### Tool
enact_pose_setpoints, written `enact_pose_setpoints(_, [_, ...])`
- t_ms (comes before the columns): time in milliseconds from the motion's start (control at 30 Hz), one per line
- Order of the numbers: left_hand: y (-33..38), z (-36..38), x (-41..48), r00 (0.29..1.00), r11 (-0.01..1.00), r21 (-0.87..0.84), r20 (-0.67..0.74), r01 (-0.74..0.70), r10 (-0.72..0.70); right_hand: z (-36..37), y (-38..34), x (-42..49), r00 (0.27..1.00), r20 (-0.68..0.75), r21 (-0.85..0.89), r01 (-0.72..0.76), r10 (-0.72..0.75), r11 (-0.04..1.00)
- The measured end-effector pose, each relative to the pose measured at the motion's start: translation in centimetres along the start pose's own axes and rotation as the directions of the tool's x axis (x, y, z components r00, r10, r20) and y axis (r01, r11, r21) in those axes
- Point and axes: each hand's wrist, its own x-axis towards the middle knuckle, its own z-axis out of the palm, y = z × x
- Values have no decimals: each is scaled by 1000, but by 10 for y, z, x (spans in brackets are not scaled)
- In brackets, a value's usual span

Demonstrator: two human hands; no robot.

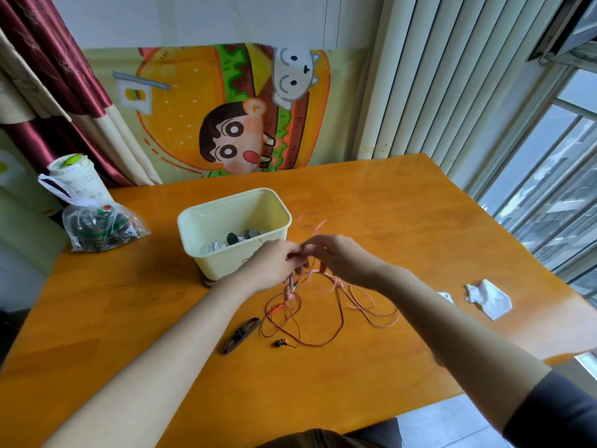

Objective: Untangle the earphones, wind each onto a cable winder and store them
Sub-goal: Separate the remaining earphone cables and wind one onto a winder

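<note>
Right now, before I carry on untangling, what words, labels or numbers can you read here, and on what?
No text reads clearly.
Clear plastic bag: white letters on its contents, too blurred to read.
White lidded cup: faint print, unreadable.
Cartoon burger wall poster: pictures only, no words.
</note>
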Motion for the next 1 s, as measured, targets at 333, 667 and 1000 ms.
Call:
enact_pose_setpoints(333, [-4,-4,-10,988,978,-198,-155,-60,30,-16,-2,-1,940,-342,-13,-1,-4,1000])
enact_pose_setpoints(667, [-109,18,-33,949,935,165,-32,315,-314,-56,31,3,747,-623,141,-182,230,973])
enact_pose_setpoints(1000, [-71,20,-19,953,978,49,218,204,-209,-40,4,0,936,-341,49,-74,87,996])
